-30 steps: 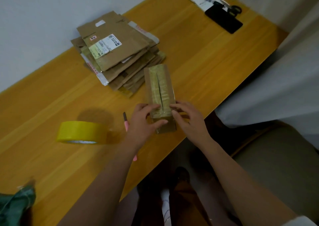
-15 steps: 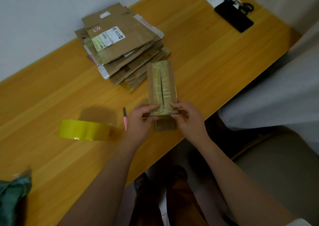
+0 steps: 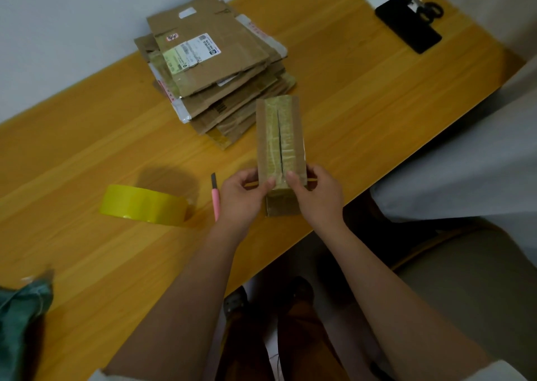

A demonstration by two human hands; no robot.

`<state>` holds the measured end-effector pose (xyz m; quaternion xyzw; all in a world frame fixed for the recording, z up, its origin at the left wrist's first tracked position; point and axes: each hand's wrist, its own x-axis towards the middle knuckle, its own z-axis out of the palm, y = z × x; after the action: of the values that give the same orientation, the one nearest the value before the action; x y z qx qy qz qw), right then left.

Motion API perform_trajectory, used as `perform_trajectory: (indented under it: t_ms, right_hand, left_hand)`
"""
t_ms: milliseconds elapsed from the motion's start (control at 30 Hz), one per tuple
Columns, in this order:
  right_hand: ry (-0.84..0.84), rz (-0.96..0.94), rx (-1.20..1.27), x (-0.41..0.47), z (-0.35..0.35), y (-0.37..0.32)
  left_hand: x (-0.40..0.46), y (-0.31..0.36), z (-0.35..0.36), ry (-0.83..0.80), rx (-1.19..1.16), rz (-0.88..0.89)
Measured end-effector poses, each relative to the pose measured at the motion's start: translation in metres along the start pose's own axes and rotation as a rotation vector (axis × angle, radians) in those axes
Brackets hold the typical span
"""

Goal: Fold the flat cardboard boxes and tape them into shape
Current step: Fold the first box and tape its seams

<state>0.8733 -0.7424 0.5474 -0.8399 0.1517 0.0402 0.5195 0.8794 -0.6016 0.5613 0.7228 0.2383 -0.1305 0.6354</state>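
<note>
Wooden table (image 3: 363, 95), 2 hands (image 3: 242, 199) gripping box (image 3: 279, 136)

I see a yellow-orange wooden table (image 3: 363, 95). On it: a stack of flattened cardboard boxes (image 3: 215, 72) near the wall; a yellow tape roll (image 3: 143, 204) on its side; a pink utility knife (image 3: 215, 197) beside it; black scissors (image 3: 430, 9) and a dark flat object (image 3: 408, 33) at the far corner.

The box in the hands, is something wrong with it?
Yes. The small cardboard box, held at its near end by the left hand and right hand, has a dark slit running down the middle of its taped top, so the flaps aren't sealed there.
</note>
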Motion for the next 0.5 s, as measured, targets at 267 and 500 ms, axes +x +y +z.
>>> perform_trajectory:
  t_ms: [267, 500]
  right_hand:
    - [-0.095, 0.032, -0.029, 0.007, -0.012, -0.008]
    - [-0.063, -0.016, -0.109, 0.01, -0.013, -0.009]
  left_hand:
    - [0.005, 0.008, -0.003, -0.02, -0.039, -0.129]
    - [0.006, 0.018, -0.001, -0.003, 0.01, -0.112]
